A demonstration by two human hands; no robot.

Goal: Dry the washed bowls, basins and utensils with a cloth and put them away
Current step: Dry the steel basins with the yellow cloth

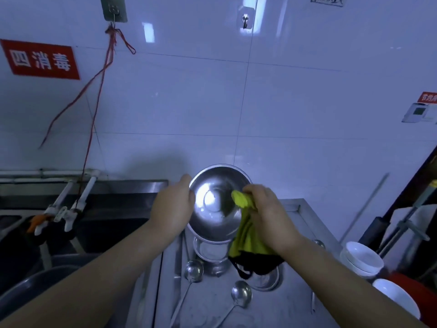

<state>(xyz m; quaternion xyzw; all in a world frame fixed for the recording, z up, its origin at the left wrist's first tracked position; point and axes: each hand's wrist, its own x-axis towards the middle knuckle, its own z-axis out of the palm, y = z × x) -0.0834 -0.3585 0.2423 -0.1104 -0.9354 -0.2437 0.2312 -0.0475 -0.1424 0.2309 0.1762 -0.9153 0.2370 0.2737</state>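
Observation:
My left hand (173, 208) grips the left rim of a stainless steel basin (214, 204), held tilted up so its inside faces me. My right hand (267, 214) holds a yellow-green cloth (246, 230) with a black edge and presses it against the basin's right inner wall. Below the basin, on the steel counter (295, 304), stand more steel bowls (211, 253), partly hidden. Two ladles (194, 271) (241, 295) lie on the counter in front of them.
A dark sink (99, 230) with taps (71, 209) lies to the left, with a grey basin (35, 287) at its near corner. Stacked white bowls (361, 259) and another white bowl (397, 299) sit at the right. The tiled wall carries hooks, a red string and red signs.

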